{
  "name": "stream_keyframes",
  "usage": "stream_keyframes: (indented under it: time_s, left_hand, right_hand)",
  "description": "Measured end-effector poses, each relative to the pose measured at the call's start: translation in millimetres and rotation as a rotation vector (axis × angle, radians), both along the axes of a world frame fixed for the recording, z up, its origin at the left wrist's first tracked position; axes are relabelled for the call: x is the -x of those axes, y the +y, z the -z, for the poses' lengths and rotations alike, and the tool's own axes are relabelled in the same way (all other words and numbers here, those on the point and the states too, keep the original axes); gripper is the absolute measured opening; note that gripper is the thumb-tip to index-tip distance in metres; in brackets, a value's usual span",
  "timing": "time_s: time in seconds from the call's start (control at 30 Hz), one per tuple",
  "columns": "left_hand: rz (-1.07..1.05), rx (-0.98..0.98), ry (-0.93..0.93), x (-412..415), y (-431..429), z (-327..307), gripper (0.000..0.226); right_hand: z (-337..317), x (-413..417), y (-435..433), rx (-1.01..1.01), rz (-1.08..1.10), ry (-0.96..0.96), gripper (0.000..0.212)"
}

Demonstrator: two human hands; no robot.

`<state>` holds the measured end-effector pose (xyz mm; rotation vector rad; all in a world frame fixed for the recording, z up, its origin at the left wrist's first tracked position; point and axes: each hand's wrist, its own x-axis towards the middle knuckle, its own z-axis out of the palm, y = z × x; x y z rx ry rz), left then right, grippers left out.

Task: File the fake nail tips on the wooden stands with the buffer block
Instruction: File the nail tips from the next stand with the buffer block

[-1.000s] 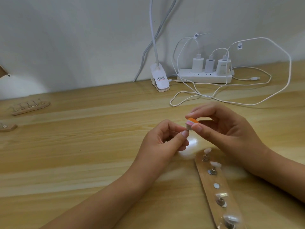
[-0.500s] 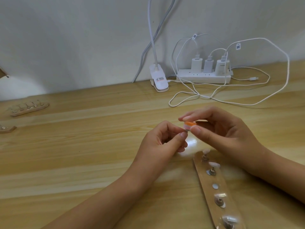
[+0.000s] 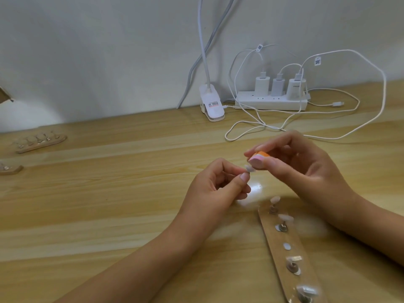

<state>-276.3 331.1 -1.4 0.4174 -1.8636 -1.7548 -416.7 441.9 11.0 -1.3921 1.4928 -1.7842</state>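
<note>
Wood, plastic and foam surfaces

The table is seen as pale grained wood with a soft sheen; the wooden stand is matt brown with metal pegs. The nail tip looks translucent plastic, the buffer block matt foam, the power strip smooth white plastic.

Power strip and lamp clip sit at table back edge. One wooden stand near front-right; two stands at left edge.

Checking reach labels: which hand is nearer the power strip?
Right. The right hand is just in front of the power strip; the left hand is farther toward the person and further left.
</note>
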Motion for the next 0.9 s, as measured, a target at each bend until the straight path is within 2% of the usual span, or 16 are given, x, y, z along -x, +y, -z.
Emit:
stream_keyframes:
  time_s: [0.13, 0.27, 0.37, 0.5, 0.63, 0.73, 0.9]
  left_hand:
    - [-0.005, -0.005, -0.001, 0.0, 0.0, 0.4, 0.011]
    - [-0.010, -0.009, -0.001, -0.3, 0.6, -0.6, 0.012]
    - [-0.009, -0.010, 0.009, 0.1, 1.0, -0.5, 0.012]
    - [-0.008, -0.016, 0.021, 0.1, 0.7, -0.8, 0.012]
    - [-0.009, -0.012, 0.015, 0.1, -0.2, 0.4, 0.011]
    - [-0.012, -0.020, 0.017, 0.8, -0.7, 1.1, 0.011]
    - [0.000, -0.026, 0.023, 0.3, -0.7, 1.4, 0.009]
  right_hand:
    - [1.8, -1.0, -0.3, -0.037, -0.026, -0.002, 0.017]
    - [1.5, -1.1, -0.8, 0.031, 0.014, -0.017, 0.017]
    - [3.9, -0.7, -2.8, -0.086, 0.016, -0.022, 0.017]
    - [1.3, -1.4, -0.9, 0.052, 0.055, -0.038, 0.023]
    - [3.6, 0.5, -1.8, -0.014, 0.034, -0.042, 0.026]
    - [2.4, 0.8, -2.4, 0.053, 0.039, -0.036, 0.026]
    - [5.4, 3.9, -4.9, -0.031, -0.028, -0.042, 0.025]
